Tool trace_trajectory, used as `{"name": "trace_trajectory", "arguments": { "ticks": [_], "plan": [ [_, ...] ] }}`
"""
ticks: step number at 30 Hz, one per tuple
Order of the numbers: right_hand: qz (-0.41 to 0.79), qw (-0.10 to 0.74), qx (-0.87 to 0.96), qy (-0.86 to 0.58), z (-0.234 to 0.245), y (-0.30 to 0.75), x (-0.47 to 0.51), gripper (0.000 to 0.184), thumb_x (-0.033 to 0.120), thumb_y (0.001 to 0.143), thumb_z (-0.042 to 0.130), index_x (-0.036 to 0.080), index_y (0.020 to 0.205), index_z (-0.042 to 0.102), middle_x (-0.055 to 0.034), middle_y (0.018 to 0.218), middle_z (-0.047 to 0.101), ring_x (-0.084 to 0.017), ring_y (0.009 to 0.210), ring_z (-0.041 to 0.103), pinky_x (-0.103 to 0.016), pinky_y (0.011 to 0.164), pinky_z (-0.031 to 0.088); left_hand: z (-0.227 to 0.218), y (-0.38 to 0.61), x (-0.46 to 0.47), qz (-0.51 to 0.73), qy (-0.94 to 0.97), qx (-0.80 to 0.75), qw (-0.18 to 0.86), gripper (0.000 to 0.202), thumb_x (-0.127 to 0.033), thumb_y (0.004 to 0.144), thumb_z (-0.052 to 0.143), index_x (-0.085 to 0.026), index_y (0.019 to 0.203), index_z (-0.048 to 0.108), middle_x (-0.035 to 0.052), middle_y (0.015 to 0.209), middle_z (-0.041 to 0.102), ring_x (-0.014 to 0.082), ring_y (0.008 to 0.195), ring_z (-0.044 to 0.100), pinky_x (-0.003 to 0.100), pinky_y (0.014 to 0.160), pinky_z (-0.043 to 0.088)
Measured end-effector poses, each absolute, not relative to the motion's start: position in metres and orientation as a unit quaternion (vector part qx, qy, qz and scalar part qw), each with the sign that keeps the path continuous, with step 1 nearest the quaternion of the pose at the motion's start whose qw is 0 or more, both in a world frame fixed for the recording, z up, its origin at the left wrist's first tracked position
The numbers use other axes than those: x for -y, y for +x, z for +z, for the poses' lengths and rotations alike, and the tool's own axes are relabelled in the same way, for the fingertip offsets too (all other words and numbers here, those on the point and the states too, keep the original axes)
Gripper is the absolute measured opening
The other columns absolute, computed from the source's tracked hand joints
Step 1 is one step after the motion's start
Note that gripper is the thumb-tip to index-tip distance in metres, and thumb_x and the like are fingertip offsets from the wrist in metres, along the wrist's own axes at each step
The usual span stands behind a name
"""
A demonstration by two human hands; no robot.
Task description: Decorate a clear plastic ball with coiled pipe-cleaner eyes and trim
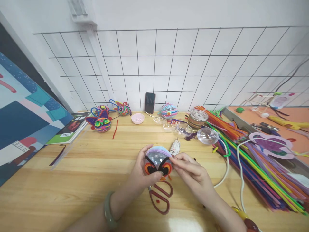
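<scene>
Both hands hold a clear plastic half-ball craft (158, 159) over the wooden table (79, 174). It is wrapped in pale purple pipe cleaner along the top and carries black and orange spiral eyes. My left hand (142, 172) cups its left side, thumb under the eyes. My right hand (190, 170) pinches its right edge with fingers together. Red-handled scissors (160, 198) lie on the table just below the hands. A small white item (175, 147) lies just behind the craft.
A large heap of coloured pipe cleaners (253, 154) spreads on the right, with a white cable (238, 167). Finished pipe-cleaner figures (102, 122) stand at the back left, with clear half-balls (207, 135), a tape roll (197, 118), a pink bowl (137, 118) and a phone (150, 102) by the grid wall.
</scene>
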State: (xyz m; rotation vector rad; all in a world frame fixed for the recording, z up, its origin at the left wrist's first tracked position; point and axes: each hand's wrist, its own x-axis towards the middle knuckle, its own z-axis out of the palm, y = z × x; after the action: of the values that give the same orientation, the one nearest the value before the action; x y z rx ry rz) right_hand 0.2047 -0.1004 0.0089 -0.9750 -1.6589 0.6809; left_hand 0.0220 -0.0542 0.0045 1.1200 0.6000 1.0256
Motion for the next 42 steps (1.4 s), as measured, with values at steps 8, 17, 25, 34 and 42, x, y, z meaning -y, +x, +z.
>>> {"name": "trace_trajectory", "arguments": {
  "ticks": [8, 17, 25, 34, 42],
  "plan": [
    [0.303, 0.496, 0.692, -0.429, 0.012, 0.202, 0.103, 0.034, 0.021, 0.089, 0.051, 0.031, 0.122, 0.057, -0.0048, 0.093, 0.054, -0.017, 0.089, 0.054, -0.033, 0.08, 0.046, -0.008, 0.021, 0.047, 0.443, 0.478, -0.238, 0.721, 0.066, -0.028, 0.062, 0.076, -0.021, 0.12, 0.046, 0.0092, 0.115, 0.059, 0.0263, 0.107, 0.055, 0.038, 0.092, 0.043],
    [0.272, 0.5, 0.692, -0.445, 0.009, 0.199, 0.102, 0.041, 0.025, 0.082, 0.063, 0.03, 0.123, 0.056, -0.0033, 0.091, 0.054, -0.017, 0.086, 0.055, -0.031, 0.079, 0.047, -0.012, 0.023, 0.047, 0.444, 0.46, -0.224, 0.736, 0.062, -0.03, 0.061, 0.076, -0.021, 0.116, 0.048, 0.0092, 0.11, 0.061, 0.0242, 0.101, 0.057, 0.038, 0.089, 0.043],
    [0.243, 0.497, 0.708, -0.44, 0.007, 0.199, 0.102, 0.044, 0.024, 0.081, 0.064, 0.03, 0.123, 0.055, -0.0046, 0.095, 0.054, -0.018, 0.089, 0.055, -0.032, 0.077, 0.049, 0.0, 0.024, 0.051, 0.426, 0.427, -0.238, 0.761, 0.062, -0.032, 0.058, 0.078, -0.021, 0.113, 0.051, 0.0094, 0.109, 0.06, 0.027, 0.104, 0.056, 0.04, 0.09, 0.042],
    [0.219, 0.51, 0.7, -0.45, 0.006, 0.198, 0.101, 0.044, 0.022, 0.08, 0.065, 0.034, 0.122, 0.056, -0.0048, 0.102, 0.051, -0.019, 0.095, 0.053, -0.033, 0.083, 0.047, 0.009, 0.026, 0.057, 0.429, 0.4, -0.247, 0.771, 0.058, -0.03, 0.057, 0.079, -0.022, 0.109, 0.053, 0.0072, 0.106, 0.061, 0.0257, 0.102, 0.056, 0.039, 0.09, 0.042],
    [0.215, 0.502, 0.702, -0.456, 0.005, 0.199, 0.101, 0.043, 0.023, 0.081, 0.064, 0.033, 0.122, 0.056, -0.005, 0.104, 0.052, -0.019, 0.099, 0.053, -0.033, 0.086, 0.047, 0.007, 0.025, 0.055, 0.424, 0.407, -0.236, 0.774, 0.059, -0.03, 0.059, 0.078, -0.022, 0.11, 0.051, 0.0073, 0.107, 0.06, 0.0243, 0.102, 0.056, 0.037, 0.089, 0.043]
  ]
}}
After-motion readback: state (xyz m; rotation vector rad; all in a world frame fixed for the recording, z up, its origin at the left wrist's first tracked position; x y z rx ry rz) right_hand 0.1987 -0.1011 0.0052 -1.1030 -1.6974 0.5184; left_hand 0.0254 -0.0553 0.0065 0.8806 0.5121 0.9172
